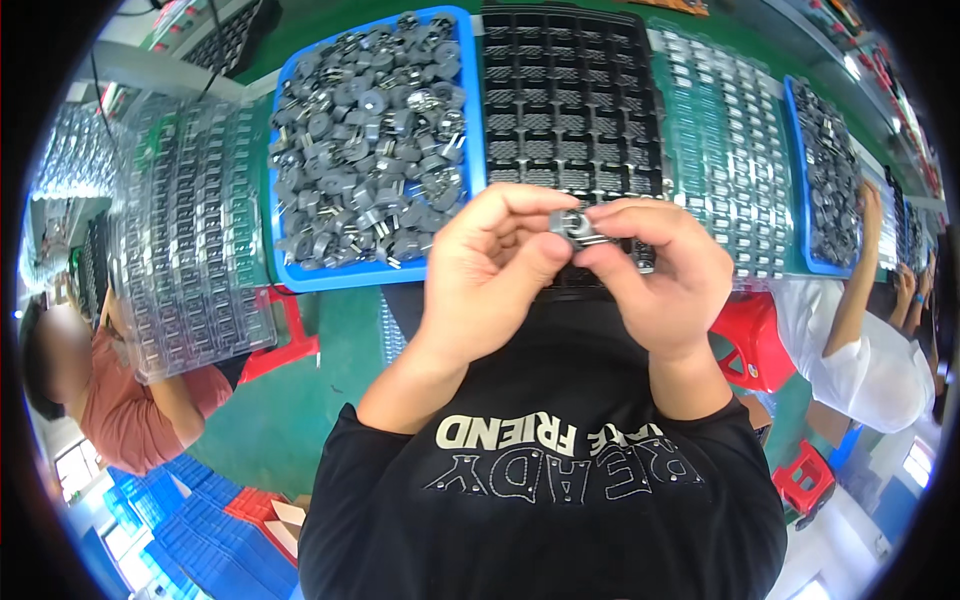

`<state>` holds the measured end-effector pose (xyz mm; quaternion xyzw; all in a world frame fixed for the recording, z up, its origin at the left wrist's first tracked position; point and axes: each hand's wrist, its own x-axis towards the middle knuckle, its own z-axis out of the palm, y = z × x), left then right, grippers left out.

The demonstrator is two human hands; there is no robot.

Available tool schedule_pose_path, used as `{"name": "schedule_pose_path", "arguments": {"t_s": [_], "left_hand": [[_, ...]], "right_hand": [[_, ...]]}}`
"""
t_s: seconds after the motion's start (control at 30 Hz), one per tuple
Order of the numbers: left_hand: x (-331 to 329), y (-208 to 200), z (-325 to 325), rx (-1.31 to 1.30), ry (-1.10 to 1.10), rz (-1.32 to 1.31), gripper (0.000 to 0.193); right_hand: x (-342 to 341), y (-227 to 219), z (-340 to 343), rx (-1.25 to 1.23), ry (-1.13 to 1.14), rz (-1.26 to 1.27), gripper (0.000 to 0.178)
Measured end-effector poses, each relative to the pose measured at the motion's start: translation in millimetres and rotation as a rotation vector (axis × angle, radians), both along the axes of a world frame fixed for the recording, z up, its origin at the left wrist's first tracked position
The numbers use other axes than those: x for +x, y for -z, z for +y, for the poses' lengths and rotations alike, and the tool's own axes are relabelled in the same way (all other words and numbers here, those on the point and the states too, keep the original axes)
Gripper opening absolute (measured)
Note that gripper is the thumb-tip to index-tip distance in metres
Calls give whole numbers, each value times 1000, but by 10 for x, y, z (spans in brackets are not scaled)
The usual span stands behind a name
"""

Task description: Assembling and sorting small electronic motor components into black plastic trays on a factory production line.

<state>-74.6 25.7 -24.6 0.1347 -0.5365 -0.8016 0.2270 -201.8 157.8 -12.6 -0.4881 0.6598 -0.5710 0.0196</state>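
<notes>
Between the fingertips of both my hands is a small grey round part with thin metal pins (578, 228). The thumb and forefinger of my left hand (485, 270) pinch it from one side. My right hand (665, 265) pinches it from the other side, close to the pins that point right. My fingers hide part of its body. Beyond my hands lies a black compartment tray (575, 130), whose near edge is under them. To its left, a blue bin (474, 110) is heaped with similar grey parts (370, 150).
Clear plastic trays (720, 140) of small parts lie right of the black tray, with another blue bin (800, 170) beyond. A person at left holds a clear tray (190, 240). A person in white (865, 350) works at right. Red stools (755, 340) stand below the table.
</notes>
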Motion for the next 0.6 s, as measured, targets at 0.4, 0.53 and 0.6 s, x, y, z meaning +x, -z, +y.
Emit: {"name": "schedule_pose_path", "arguments": {"t_s": [0.4,0.53,0.6], "left_hand": [[473,-109,-719,-1423,-336,-707,47],[409,-17,-793,-1482,-311,-703,38],[397,26,-813,-1503,-310,-665,31]], "right_hand": [[-284,97,575,586,47,109,14],[-164,146,579,655,39,314,12],[-153,148,548,655,25,310,13]]}}
